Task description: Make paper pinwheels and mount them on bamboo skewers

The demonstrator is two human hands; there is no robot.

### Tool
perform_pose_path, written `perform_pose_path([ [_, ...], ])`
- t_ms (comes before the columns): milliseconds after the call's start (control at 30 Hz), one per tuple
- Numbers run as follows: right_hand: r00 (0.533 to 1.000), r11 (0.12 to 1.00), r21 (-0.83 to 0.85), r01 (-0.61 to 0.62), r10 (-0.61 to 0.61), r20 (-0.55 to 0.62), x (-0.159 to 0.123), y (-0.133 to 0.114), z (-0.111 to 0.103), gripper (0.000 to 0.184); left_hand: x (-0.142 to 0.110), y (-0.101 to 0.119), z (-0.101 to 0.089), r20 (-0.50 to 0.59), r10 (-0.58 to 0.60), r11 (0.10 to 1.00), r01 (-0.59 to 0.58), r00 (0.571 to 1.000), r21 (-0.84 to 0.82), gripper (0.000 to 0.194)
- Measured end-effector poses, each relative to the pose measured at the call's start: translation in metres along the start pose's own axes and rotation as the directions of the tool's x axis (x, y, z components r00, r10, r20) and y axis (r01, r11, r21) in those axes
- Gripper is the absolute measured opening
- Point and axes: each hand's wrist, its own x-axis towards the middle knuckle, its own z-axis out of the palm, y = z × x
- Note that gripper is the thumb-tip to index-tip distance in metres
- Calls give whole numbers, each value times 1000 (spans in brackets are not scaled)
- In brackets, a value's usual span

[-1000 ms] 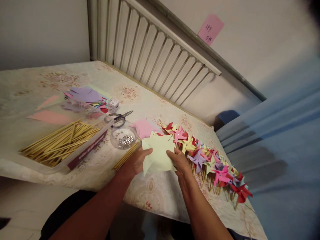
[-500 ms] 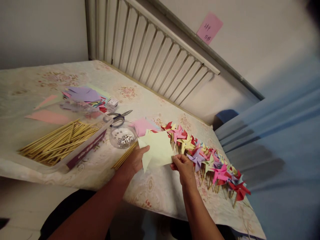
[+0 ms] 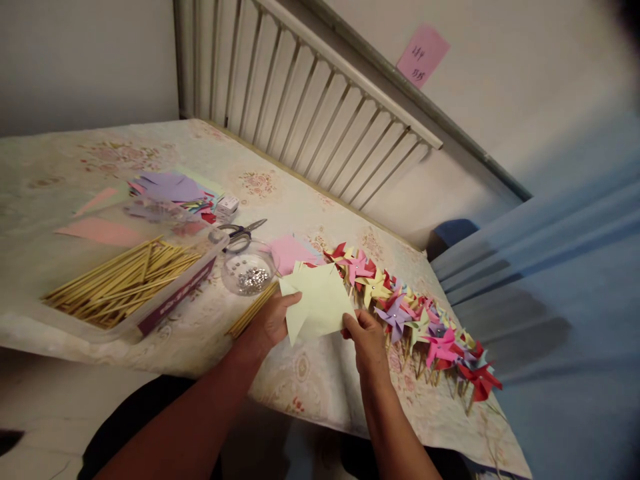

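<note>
Both of my hands hold a pale yellow-green cut paper sheet [image 3: 319, 300] just above the table's near edge. My left hand [image 3: 270, 320] grips its left side with the thumb on top. My right hand [image 3: 367, 337] pinches its lower right corner. Right of the sheet lies a row of finished paper pinwheels [image 3: 415, 317] in red, pink, yellow and purple, on sticks.
A clear box of wooden sticks [image 3: 120, 283] lies at the left, loose sticks [image 3: 250, 312] beside my left hand. A small clear dish of shiny pins [image 3: 249, 275], scissors [image 3: 240, 233], pink paper [image 3: 290, 252] and stacked coloured sheets [image 3: 173, 190] sit behind. A radiator [image 3: 310, 113] runs along the wall.
My right hand has slid from the sheet's right edge down to its lower corner and closed into a pinch. The sheet has tilted up a little. My left hand has kept its hold.
</note>
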Motion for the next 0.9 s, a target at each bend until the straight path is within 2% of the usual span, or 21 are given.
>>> perform_pose_path([
  [133, 999, 998, 44, 36, -36, -11, -2, 5, -4, 17, 0, -1, -3, -83, 8, 1000, -8, 996, 1, 43],
  [233, 998, 994, 98, 53, -56, 25, -8, 4, -15, 13, 0, -3, -9, -147, -13, 999, 19, 989, 41, 36],
  [400, 997, 992, 122, 38, -45, 56, -18, 3, -51, 10, -3, -3, -12, -143, -44, 989, 63, 989, 132, 32],
  [533, 998, 998, 60, 22, -26, 56, -25, 6, -81, 13, -4, -4, -11, -121, -6, 980, 30, 993, 196, 33],
  [733, 999, 1000, 4, 26, -26, 39, -33, 15, -104, 21, 4, -14, -10, -279, 30, 954, 56, 960, 295, 31],
  [900, 999, 998, 48, -29, 27, 43, -36, 23, -116, 21, 10, -17, -10, -231, 85, 960, -18, 969, 278, 36],
])
